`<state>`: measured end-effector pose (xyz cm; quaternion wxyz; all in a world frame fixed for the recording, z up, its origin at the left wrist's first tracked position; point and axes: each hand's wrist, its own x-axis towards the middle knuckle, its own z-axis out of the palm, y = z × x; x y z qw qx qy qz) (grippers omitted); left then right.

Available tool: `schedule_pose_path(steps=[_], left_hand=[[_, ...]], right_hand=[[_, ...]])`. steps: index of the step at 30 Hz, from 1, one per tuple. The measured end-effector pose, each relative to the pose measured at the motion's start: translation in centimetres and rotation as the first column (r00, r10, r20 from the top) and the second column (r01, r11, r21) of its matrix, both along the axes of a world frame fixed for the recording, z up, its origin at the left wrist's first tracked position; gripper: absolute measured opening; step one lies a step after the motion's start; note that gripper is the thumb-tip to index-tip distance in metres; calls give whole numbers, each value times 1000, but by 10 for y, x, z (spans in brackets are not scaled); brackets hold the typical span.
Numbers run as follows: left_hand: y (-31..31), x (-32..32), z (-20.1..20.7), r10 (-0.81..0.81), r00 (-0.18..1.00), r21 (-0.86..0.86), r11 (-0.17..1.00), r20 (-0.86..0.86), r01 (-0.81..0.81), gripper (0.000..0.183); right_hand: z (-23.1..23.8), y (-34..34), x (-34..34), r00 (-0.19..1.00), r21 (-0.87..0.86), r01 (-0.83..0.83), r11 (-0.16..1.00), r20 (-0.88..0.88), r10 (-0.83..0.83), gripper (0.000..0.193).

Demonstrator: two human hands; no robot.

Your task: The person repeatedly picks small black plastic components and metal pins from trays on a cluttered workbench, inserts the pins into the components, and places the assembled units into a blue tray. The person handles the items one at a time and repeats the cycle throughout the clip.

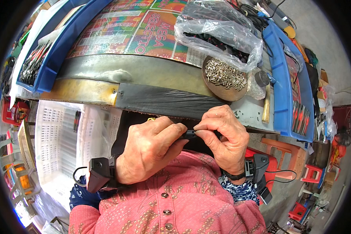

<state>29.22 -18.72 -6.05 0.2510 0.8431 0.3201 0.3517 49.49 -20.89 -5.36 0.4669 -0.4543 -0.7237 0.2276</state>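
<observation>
Close in front of my body, just below the bench edge, both hands meet at a small dark black piece (189, 134) whose exact kind I cannot make out. My left hand (150, 150) is closed, its thumb and curled forefinger gripping the left end. At the right end, the thumb and forefinger of my right hand (224, 136) pinch together against it. Anything tiny between those right fingertips is hidden. Beyond the right hand, a round brown dish (210, 84) on the bench holds many small silvery metal pins (226, 74).
A hammer (266, 105) with a wooden handle lies right of the dish, near a stone block (254, 89). Behind sits a clear plastic bag (222, 33) of black parts. Blue trays (46, 74) with black-and-red pieces flank the bench. A white basket (52, 152) stands lower left.
</observation>
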Motion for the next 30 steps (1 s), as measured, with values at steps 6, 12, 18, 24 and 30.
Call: schedule_pose_path(steps=[6,12,18,24,30], left_hand=[[-3,0,-1,21,999,34,999,-29,-20,29],[-3,1,-4,30,998,86,996,-62,-25,30],[-3,0,-6,40,996,96,995,-77,-32,30],[-2,1,-10,51,998,117,992,-48,-45,29],[0,3,-13,67,998,186,980,4,-66,27]], right_hand=[[-1,-1,-1,998,38,-7,999,69,5,14],[0,1,-2,982,148,-42,988,186,14,24],[1,-1,-7,945,268,-30,963,322,-60,28],[-2,-7,-8,897,344,-59,937,429,-101,32],[-7,-5,-7,914,336,-75,939,399,-70,29]])
